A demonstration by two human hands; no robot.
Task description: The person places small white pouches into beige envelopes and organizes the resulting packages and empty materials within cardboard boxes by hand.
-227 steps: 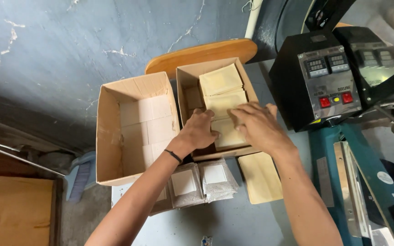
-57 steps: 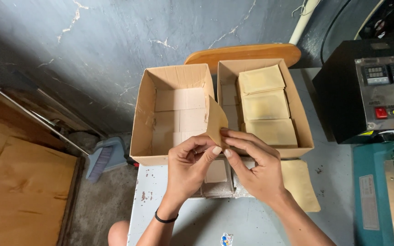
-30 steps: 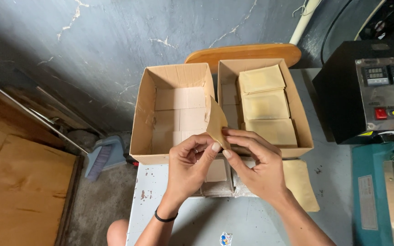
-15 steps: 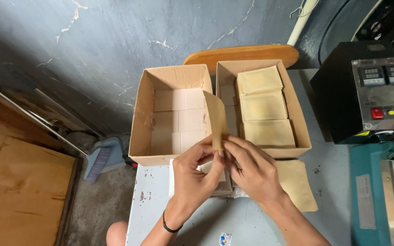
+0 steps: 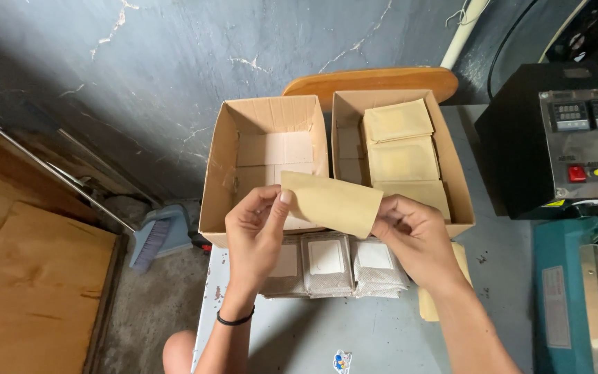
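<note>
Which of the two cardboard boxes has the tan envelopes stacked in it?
The right cardboard box, beside the black machine: tan envelopes fill it. The left cardboard box shows only pale flat pieces.

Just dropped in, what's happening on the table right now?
A person holds a tan paper pouch flat between both hands, left hand at one end, right hand at the other, above a row of white sachets on the table. Behind are two open cardboard boxes: the left box holds pale packets, the right box holds more tan pouches.
</note>
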